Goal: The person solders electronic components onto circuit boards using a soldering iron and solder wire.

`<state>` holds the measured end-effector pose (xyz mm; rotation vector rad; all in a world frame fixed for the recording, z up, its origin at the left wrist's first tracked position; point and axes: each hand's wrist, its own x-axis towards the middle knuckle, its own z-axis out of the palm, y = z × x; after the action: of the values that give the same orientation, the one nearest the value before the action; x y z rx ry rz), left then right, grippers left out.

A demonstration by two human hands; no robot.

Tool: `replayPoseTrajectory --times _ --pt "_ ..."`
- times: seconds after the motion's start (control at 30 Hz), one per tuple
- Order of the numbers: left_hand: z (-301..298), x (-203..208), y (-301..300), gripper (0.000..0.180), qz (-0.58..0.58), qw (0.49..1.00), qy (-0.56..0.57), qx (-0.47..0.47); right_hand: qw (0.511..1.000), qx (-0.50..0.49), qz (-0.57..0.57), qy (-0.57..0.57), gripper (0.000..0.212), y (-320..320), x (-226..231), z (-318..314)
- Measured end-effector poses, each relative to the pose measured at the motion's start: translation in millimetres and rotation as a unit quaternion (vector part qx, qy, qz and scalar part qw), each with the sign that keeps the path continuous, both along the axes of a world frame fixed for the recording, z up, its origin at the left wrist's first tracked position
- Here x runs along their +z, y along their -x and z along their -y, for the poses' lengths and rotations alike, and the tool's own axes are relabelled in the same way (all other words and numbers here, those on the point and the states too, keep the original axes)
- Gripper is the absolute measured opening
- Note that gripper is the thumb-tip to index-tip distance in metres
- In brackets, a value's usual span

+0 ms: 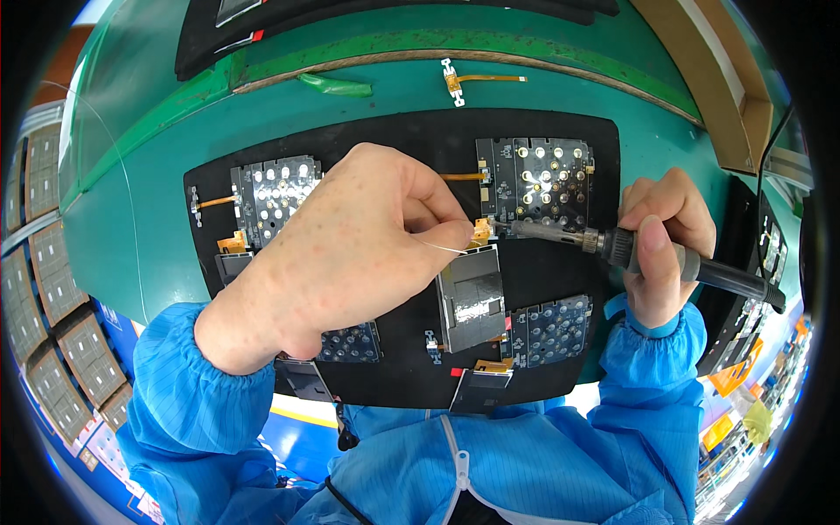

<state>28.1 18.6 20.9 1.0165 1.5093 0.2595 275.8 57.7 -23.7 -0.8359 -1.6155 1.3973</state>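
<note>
My right hand [665, 236] grips a soldering iron [617, 247], its tip pointing left to an orange flex connector [482, 229] at the lower left corner of a black circuit board [551, 185]. Whether the tip touches the joint is too small to tell. Pinched between thumb and fingers of my left hand [350, 236] is a thin solder wire [448, 249], its end by the same connector. Just below lies a small display module [472, 297], joined to the board there. My left hand covers part of another circuit board [273, 197] at the left.
A black mat [402, 131] carries the boards, including a lower right board [553, 331] and a partly hidden one [354, 344]. Beyond it, a loose flex cable [472, 79] lies on the green table [157, 201]. A cardboard box [726, 87] stands at the far right.
</note>
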Motion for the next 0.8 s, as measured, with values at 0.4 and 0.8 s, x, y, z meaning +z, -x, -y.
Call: replayPoseTrajectory --times 0.4,0.8 --pt "-1.0 1.6 -0.2 0.014 -0.004 1.0 0.004 0.002 1.0 -0.01 0.006 -0.005 0.023 -0.6 1.2 -0.2" --pt "-0.6 1.0 -0.3 0.015 -0.013 1.0 0.005 0.004 1.0 -0.009 0.004 0.005 0.027 -4.1 3.3 -0.4"
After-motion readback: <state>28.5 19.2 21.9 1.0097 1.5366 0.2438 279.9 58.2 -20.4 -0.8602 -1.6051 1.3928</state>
